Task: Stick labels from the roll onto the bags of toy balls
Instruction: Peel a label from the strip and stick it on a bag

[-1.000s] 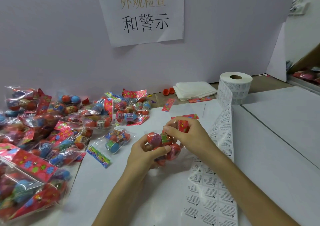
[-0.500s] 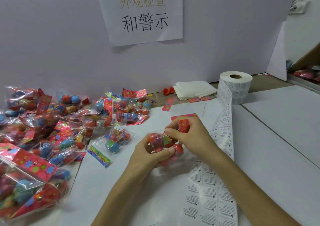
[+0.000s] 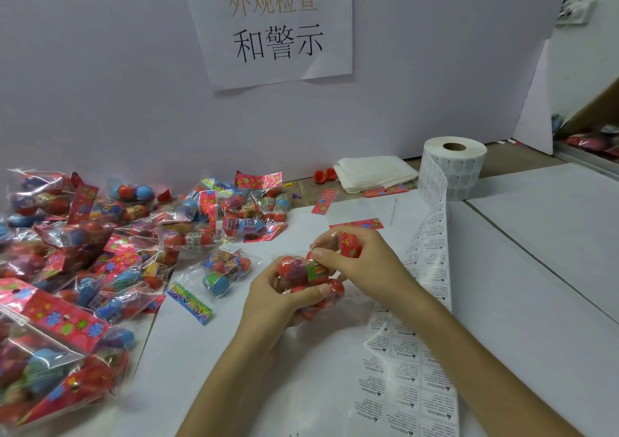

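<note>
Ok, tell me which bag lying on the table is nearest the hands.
The lone bag with the blue-green header strip, just left of the left hand, which grips another bag; it lies apart from the pile further left.

bag pile [image 3: 83, 252] left, seemingly open table [image 3: 542, 245] right

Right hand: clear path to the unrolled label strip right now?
Probably yes. The label strip lies flat beside the right hand, nothing between. That hand pinches the bag, also gripped by the left hand, so it must let go first.
</note>
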The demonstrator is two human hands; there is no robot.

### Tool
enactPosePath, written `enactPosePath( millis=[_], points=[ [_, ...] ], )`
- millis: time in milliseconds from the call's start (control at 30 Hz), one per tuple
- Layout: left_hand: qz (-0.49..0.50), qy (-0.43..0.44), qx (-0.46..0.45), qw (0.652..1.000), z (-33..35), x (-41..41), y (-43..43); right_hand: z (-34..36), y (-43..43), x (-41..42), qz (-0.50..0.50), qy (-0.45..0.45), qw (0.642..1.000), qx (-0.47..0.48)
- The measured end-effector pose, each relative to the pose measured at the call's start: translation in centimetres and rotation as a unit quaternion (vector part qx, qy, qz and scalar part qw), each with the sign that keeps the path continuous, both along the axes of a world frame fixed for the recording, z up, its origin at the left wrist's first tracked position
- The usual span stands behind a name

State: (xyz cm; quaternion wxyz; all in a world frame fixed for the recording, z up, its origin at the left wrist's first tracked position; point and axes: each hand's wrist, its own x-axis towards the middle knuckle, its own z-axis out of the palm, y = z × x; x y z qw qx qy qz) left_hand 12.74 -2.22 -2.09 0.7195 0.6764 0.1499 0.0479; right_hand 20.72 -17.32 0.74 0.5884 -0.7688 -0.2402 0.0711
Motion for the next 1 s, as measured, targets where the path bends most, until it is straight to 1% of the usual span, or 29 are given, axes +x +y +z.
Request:
enactPosePath(
  millis=[100,233,333,467,567,633,767,1000],
  points=[
    [0.031,0.009,-0.011,0.999,0.1,0.0,0.0,0.0,0.0,0.0,-0.003,0.015,1.000,0.008],
    [0.067,-0.005,-0.069,0.995,0.3,-0.2,0.5,0.1,-0.2,-0.1,-0.001,0.041,0.999,-0.001],
    [0.060,-0.019,-0.115,0.991,0.7,-0.3,0.4,0.1,-0.3,-0.2,-0.001,0.039,0.999,0.003],
    [0.052,-0.030,-0.182,0.981,1.1,-0.5,0.0,0.3,-0.4,0.0,-0.028,0.055,0.997,0.047],
    [0.068,-0.042,-0.171,0.982,1.1,-0.5,0.2,0.4,-0.4,0.1,-0.037,0.064,0.993,0.089],
    [0.067,-0.042,-0.174,0.981,1.0,-0.5,0.3,0.5,-0.4,0.2,-0.047,0.065,0.992,0.099],
    [0.049,-0.021,-0.189,0.981,1.1,-0.5,0.2,0.6,-0.7,0.4,-0.067,0.065,0.990,0.104],
    [-0.004,-0.034,-0.170,0.985,0.9,-0.4,0.0,0.4,-0.7,0.5,-0.081,0.053,0.988,0.121]
  ],
)
